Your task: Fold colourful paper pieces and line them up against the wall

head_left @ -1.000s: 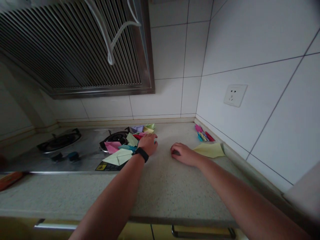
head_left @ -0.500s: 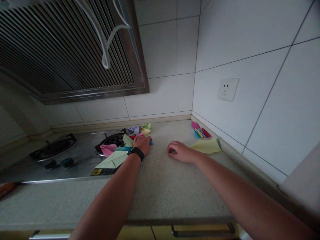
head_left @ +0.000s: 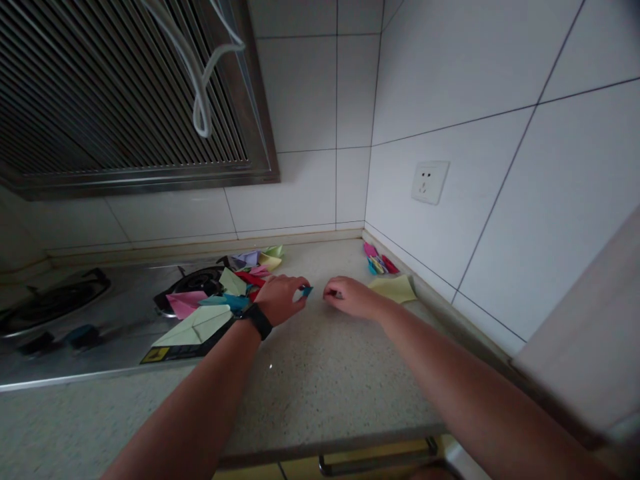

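Observation:
My left hand (head_left: 286, 297), with a dark band on its wrist, pinches a small piece of folded blue paper (head_left: 307, 291) between thumb and fingertips above the counter. Just to its right, my right hand (head_left: 347, 297) is curled closed with thumb against fingers; whatever it may hold is hidden. The hands are apart. Left of my left hand lies a pile of folded coloured papers, among them a pale green paper plane (head_left: 195, 327), a pink folded paper (head_left: 186, 304) and a blue-green one (head_left: 225, 301). A yellow paper sheet (head_left: 394, 288) lies behind my right forearm.
Small colourful folded papers (head_left: 379, 260) lie in the counter's back corner. A gas stove (head_left: 125, 357) is on the left, partly under the paper pile. Above it hangs a range hood (head_left: 150, 177) with a looped white cable (head_left: 200, 113). A socket (head_left: 431, 181) is on the right wall.
My left hand has risen from the edge of the paper pile and turned rightward, with the blue paper in its fingertips. My hands are closer together. The view has shifted to the right.

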### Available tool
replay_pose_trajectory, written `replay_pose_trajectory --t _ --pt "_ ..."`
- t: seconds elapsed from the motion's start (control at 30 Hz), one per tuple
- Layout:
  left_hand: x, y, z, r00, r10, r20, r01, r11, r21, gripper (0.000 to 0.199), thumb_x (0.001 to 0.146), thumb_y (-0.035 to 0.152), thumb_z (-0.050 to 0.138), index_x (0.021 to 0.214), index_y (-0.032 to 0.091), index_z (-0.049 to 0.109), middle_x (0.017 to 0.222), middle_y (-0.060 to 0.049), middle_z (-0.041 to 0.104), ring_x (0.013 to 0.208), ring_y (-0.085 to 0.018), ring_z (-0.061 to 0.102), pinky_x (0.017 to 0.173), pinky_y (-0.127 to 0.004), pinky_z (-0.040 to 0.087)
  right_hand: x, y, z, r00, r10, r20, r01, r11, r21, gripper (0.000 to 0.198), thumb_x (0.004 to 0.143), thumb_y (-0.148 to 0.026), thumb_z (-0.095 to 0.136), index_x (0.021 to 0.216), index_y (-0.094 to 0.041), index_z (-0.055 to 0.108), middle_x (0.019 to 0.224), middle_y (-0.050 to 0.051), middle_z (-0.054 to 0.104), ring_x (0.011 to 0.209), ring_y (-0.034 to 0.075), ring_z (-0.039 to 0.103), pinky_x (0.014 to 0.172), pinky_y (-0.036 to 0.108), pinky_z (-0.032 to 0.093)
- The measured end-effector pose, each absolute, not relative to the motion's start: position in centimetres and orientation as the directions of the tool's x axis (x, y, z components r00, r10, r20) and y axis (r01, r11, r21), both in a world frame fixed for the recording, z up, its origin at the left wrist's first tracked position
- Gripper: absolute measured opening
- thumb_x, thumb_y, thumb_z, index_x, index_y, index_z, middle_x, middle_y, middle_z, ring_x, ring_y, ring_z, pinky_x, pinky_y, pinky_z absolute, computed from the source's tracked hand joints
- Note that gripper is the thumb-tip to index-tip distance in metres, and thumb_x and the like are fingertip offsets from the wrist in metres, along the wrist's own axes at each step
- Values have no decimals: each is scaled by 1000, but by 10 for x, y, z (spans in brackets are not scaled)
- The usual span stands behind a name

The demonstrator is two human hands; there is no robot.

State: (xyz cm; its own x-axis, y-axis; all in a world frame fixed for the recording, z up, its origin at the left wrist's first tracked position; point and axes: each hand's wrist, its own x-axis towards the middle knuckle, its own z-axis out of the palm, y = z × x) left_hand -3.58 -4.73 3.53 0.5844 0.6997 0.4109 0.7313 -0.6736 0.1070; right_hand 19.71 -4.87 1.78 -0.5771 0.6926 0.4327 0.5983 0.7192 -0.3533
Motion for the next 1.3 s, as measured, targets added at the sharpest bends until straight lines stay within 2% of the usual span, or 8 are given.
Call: replay_pose_trajectory --t 0.17,0.3,0.4,0.53,0.7,0.83,0.97,1.3 --pt "-29 -53 37 564 635 527 628 -745 225 23 81 25 61 104 23 61 92 -4 69 87 -21 62 82 -35 44 198 -57 25 -488 729 479 585 681 -441 9 86 -19 56 92 -18 63 85 4 65 77 14 58 71 26 44" --pt "-27 -56 39 565 600 567 495 -796 349 24 81 23 61 105 21 59 94 -5 66 88 -19 61 83 -34 46 199 -59 27 -422 770 478 559 636 -531 29 84 -23 61 112 -19 56 99 7 66 81 15 59 71 27 46" --pt "-26 -58 39 580 611 539 386 -789 478 21 83 23 59 104 20 59 94 -5 66 89 -18 62 83 -33 47 202 -58 27 -434 777 456 520 630 -577 32 85 -25 61 116 -19 56 105 8 66 84 15 60 72 28 47" --pt "-23 -56 32 548 698 461 284 -674 682 16 88 30 56 97 17 57 89 -5 66 82 -16 62 73 -29 50 206 -59 28 -484 790 375 488 600 -634 26 88 -30 57 111 -19 61 96 6 68 81 15 62 71 27 48" --pt "-15 -53 22 499 803 325 125 -438 890 22 87 37 54 94 16 54 83 -5 65 73 -15 63 56 -24 48 207 -64 33 -541 784 304 472 582 -662 27 90 -37 55 105 -18 64 88 4 69 79 15 62 72 26 47" --pt "-10 -55 23 442 856 268 42 -318 947 23 85 39 55 90 17 52 83 -5 66 71 -15 63 53 -23 46 207 -65 34 -557 792 249 481 552 -681 29 87 -40 58 103 -16 64 86 4 68 75 14 61 67 25 46" --pt "-10 -58 27 425 875 232 -6 -254 967 23 84 39 55 89 17 51 84 -6 66 71 -15 63 52 -22 46 206 -64 34 -534 806 254 494 542 -680 26 86 -38 58 95 -15 66 81 4 67 73 14 59 65 24 45" --pt "-12 -56 24 456 867 202 73 -262 962 27 87 42 54 93 16 52 86 -7 65 73 -16 62 52 -23 46 206 -64 35 -532 808 252 529 550 -646 26 87 -38 56 93 -15 67 79 3 67 71 13 59 64 24 44"
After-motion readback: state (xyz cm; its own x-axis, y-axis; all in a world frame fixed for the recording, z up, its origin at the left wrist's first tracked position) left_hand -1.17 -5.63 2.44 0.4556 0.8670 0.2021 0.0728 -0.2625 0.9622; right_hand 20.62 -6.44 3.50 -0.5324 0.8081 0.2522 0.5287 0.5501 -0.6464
